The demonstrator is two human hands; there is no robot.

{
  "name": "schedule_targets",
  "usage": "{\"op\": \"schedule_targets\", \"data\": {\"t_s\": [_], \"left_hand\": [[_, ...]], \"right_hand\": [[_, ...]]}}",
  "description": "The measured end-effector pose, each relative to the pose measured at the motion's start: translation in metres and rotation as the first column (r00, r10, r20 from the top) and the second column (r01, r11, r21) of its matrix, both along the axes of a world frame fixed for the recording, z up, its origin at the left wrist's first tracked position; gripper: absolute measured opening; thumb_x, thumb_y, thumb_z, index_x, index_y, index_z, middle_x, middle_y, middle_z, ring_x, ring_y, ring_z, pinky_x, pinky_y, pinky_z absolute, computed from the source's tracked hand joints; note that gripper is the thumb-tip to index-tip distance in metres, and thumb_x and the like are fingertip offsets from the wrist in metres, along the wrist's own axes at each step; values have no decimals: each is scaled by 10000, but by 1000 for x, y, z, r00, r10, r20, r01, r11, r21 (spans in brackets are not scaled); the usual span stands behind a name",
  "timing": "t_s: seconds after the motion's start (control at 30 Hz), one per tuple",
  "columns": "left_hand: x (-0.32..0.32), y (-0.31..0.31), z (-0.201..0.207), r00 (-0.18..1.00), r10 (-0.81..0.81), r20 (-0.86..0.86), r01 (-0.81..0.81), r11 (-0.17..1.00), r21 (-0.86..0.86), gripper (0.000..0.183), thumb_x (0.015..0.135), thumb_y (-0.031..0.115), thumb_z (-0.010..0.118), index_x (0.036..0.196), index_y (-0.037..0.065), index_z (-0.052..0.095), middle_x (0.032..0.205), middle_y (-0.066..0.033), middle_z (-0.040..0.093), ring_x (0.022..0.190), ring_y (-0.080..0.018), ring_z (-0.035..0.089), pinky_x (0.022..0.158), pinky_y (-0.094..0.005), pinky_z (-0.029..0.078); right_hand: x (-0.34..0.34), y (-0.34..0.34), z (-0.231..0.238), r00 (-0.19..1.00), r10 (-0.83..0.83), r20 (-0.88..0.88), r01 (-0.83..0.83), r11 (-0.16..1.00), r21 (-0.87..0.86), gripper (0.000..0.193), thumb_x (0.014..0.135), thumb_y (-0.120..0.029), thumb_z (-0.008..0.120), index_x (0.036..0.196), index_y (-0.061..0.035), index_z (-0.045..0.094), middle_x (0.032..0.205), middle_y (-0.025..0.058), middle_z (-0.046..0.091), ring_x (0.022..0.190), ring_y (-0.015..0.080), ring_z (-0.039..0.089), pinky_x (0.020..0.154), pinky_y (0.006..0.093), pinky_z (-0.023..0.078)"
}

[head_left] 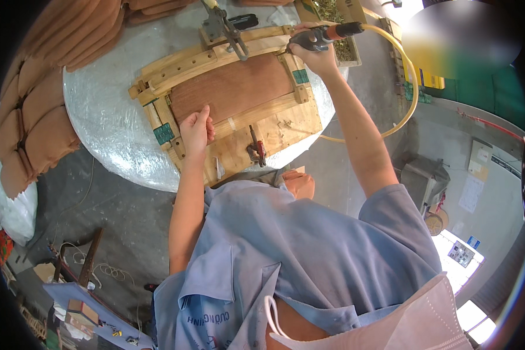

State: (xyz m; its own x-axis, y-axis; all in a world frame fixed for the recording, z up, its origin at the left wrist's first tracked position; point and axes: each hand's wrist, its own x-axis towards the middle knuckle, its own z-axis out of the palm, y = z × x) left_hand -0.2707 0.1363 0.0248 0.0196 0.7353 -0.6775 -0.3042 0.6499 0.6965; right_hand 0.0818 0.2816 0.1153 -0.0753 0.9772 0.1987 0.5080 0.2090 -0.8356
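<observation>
Right hand [319,56] grasping a tool [335,32] (yellow hose [415,81] attached), left hand [195,133] curled over the panel [239,86], grip unclear

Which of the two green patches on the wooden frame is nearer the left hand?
The green patch on the left end of the wooden frame, beside the left hand. The other patch is at the right end, near the right hand.

Right hand [314,49] wrapped round black-and-orange air tool [335,32], yellow hose [415,81] trailing, at far right corner of wooden jig [184,73]. Left hand [195,131], fingers curled, at near left corner of brown wood panel [233,87]; grip unclear. Toggle clamp [224,29] at far rail; red-handled clamp [259,150] on near side. Brown curved panels [44,111] stacked left.
</observation>
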Motion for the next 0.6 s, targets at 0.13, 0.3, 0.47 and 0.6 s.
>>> {"op": "schedule_targets", "data": {"t_s": [0.13, 0.3, 0.47, 0.6], "left_hand": [[0, 3, 0, 1000, -28, 2, 28, 999, 20, 385, 1024, 354, 760, 777, 102, 604, 603, -2, 585, 476, -106, 543, 452, -258, 408], [-17, -2, -6, 971, 14, 238, -11, 1000, -14, 377, 1069, 390, 685, 1006, 18, 673, 818, -90, 691, 717, -183, 678, 646, -304, 559], [-32, -20, 25, 726, 230, 648, -185, 973, -139, 650, 1130, 493, 513, 1425, -84, 563, 1340, -261, 669, 1287, -371, 645, 1113, -477, 548], [-20, -20, 57, 550, 267, 791, -217, 961, -173, 739, 1149, 522, 425, 1543, -102, 458, 1552, -305, 532, 1481, -418, 498, 1259, -536, 422]], "right_hand": [[0, -1, 2, 999, -37, -28, 36, 998, -44, 505, 807, -51, 852, 1282, -41, 681, 1158, 49, 742, 1070, 157, 711, 949, 340, 576], [-8, -17, 29, 988, -128, -85, 122, 990, -72, 580, 822, -47, 859, 1365, -51, 656, 1163, 69, 752, 1081, 166, 714, 956, 334, 582], [-51, -122, 79, 894, -297, -334, 303, 952, -36, 780, 820, 56, 731, 1516, -52, 397, 1249, 202, 688, 1176, 409, 723, 1106, 483, 547], [-101, -186, 103, 682, -272, -679, 229, 961, -155, 765, 818, -5, 716, 1515, -101, 415, 1246, 202, 671, 1195, 495, 697, 1109, 599, 537]]}}
